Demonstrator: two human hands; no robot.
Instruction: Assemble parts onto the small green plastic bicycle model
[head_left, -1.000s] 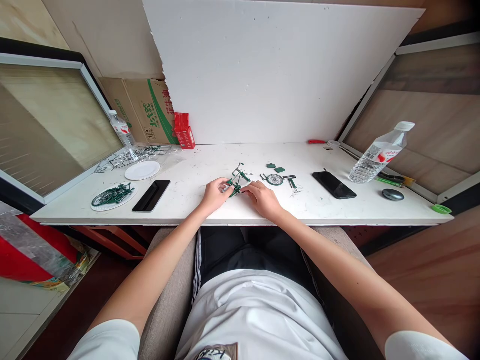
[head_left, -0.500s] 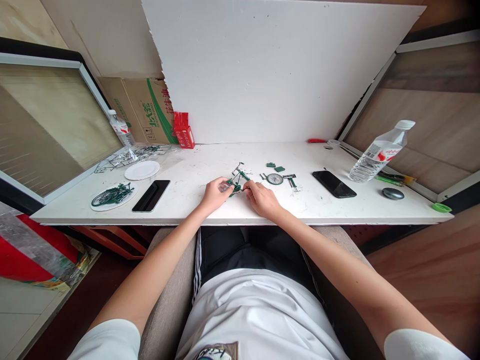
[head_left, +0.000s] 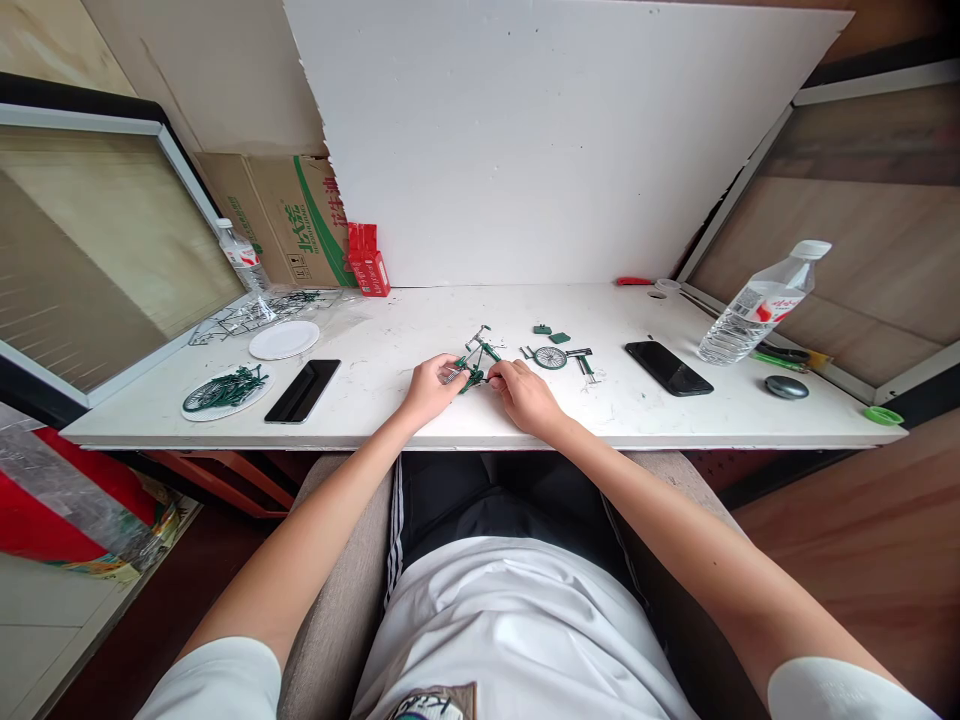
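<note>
A small green model bicycle frame (head_left: 477, 360) rests on the white table (head_left: 420, 330) near its front edge. My left hand (head_left: 427, 390) pinches the frame's left end. My right hand (head_left: 525, 395) pinches its right side with thumb and forefinger. A loose green wheel (head_left: 550, 358) and small green and metal parts (head_left: 583, 364) lie just right of my right hand. Two small green pieces (head_left: 550, 333) sit farther back.
A black phone (head_left: 303, 390) and a white plate of green parts (head_left: 225, 392) lie at left, an empty plate (head_left: 284, 340) and plastic bags behind. Another phone (head_left: 668, 368), a water bottle (head_left: 757, 305) and a dark round lid (head_left: 786, 387) are at right. A white board stands behind.
My right hand has shifted slightly left and closer onto the frame. The frame has barely tilted. My left hand stays where it was.
</note>
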